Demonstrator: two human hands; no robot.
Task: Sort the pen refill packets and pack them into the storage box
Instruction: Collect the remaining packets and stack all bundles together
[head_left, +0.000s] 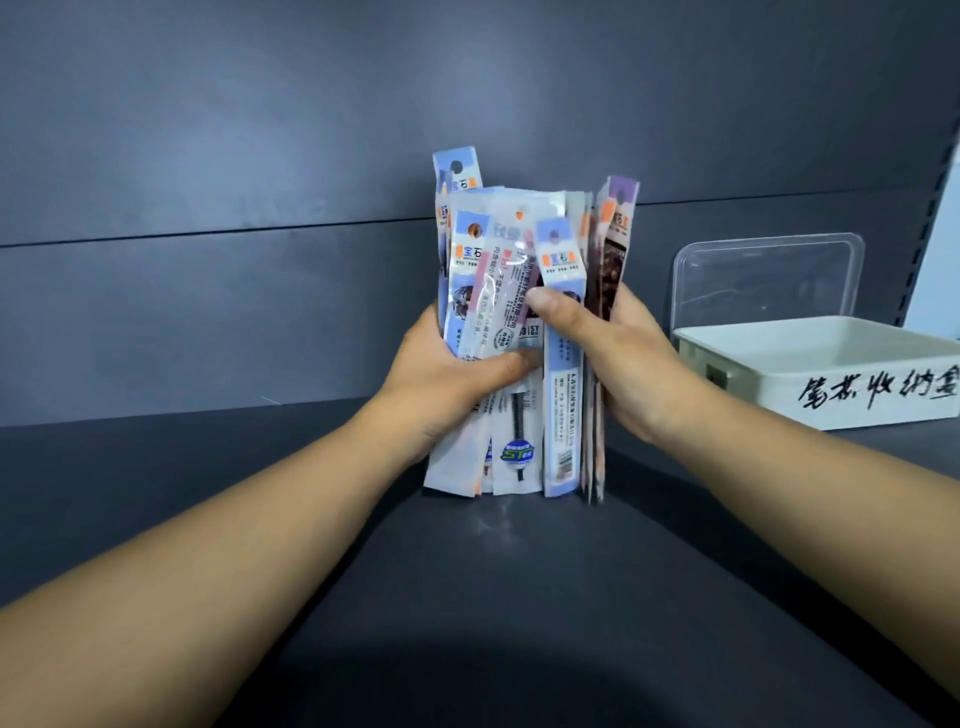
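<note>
A bundle of several pen refill packets (519, 249) stands upright on the dark shelf, lower ends touching the surface. The packets are long, narrow, mostly white and light blue, one purple-topped at the right. My left hand (447, 374) grips the bundle from the left, thumb across the front. My right hand (618, 353) clasps it from the right, thumb pressed on a front packet. The white storage box (841, 364) with black handwriting on its front stands to the right, apart from the bundle.
A clear plastic lid (769, 275) leans upright against the back wall behind the box. The dark shelf surface (467, 597) stretches toward me. A dark panelled wall (260, 208) closes the back. A perforated shelf upright shows at the far right edge.
</note>
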